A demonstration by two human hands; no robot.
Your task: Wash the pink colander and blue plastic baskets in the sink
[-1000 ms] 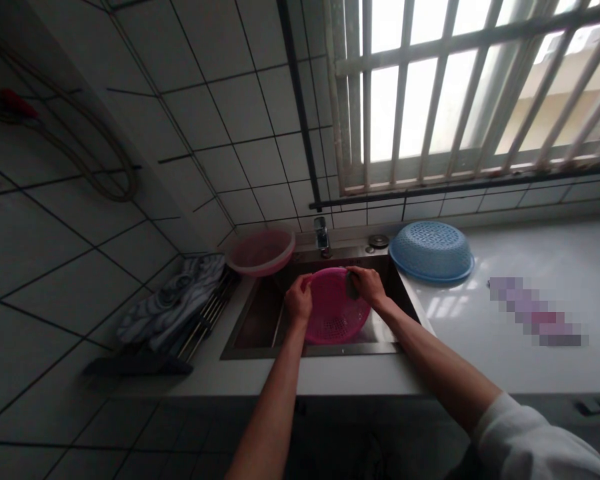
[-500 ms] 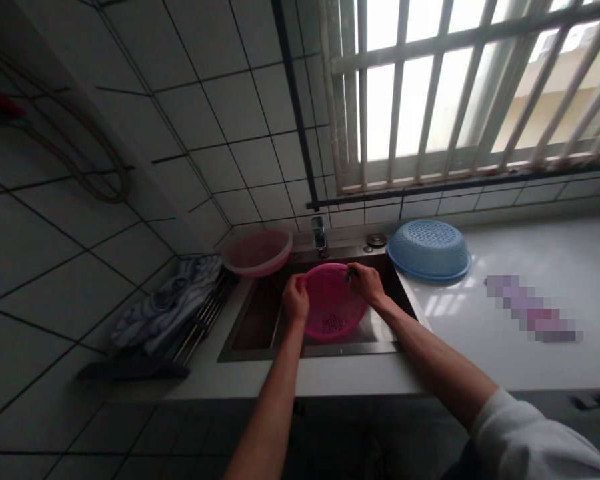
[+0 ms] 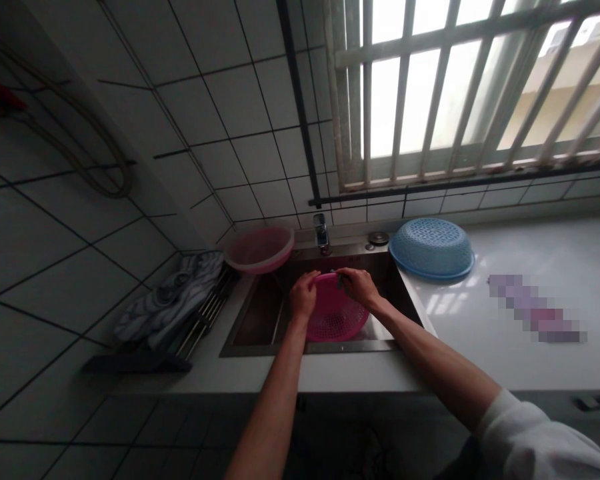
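A bright pink perforated colander [image 3: 336,318] is held tilted over the steel sink [image 3: 260,320]. My left hand [image 3: 304,295] is closed on its left rim. My right hand [image 3: 359,287] is closed on a small dark scrubbing pad, pressed against the colander's upper rim. The pad is mostly hidden by my fingers.
A pale pink basin [image 3: 259,249] sits at the sink's back left corner, beside the tap [image 3: 321,233]. A blue colander [image 3: 431,249] lies upside down on the white counter [image 3: 505,353] to the right. A crumpled cloth [image 3: 173,297] rests on a rack at the left.
The colander has tipped further down into the sink. My right hand with the pad has slid left along the upper rim, closer to my left hand.
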